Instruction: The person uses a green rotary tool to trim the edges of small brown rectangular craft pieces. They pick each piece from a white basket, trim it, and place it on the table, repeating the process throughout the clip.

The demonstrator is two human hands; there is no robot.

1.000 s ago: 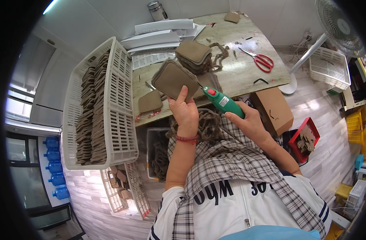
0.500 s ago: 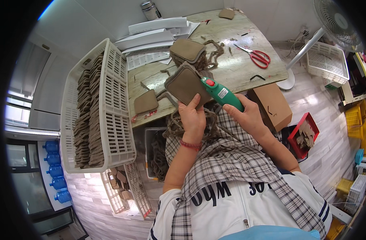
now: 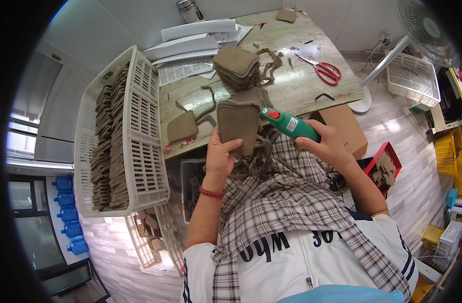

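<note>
Brown pad (image 3: 237, 129), flat, rounded corners, smooth face toward camera, a raised seam line inside its rim; held up, tilted, over the near edge of the worktop (image 3: 307, 96), partly past that edge. Left hand (image 3: 220, 154) has it by the lower left part: thumb flat across the face, other fingers mostly hidden behind it, closed to about the pad's thickness. Right hand (image 3: 326, 144), just off the worktop's near edge, has fingers wrapped around a green tool (image 3: 291, 125) with a red button; thumb along its near side, fingers open only as wide as the body, far fingers partly hidden. Tool's thin tip is at the pad's upper right corner; cannot tell if it touches. On the worktop: stack of brown pads (image 3: 236, 64) toward the middle, fuzzy brown strands (image 3: 272, 63) beside it, single pad (image 3: 182, 126) near the left front edge, red-handled scissors (image 3: 328, 73) on the right half, white papers (image 3: 190, 45) along the back left. Left of the worktop, white crate (image 3: 152, 134) with rows of brown pads (image 3: 121, 146) standing inside. Right of the worktop, white fan (image 3: 428, 33); below its right front, cardboard box (image 3: 348, 129) and red tray (image 3: 391, 147).
</note>
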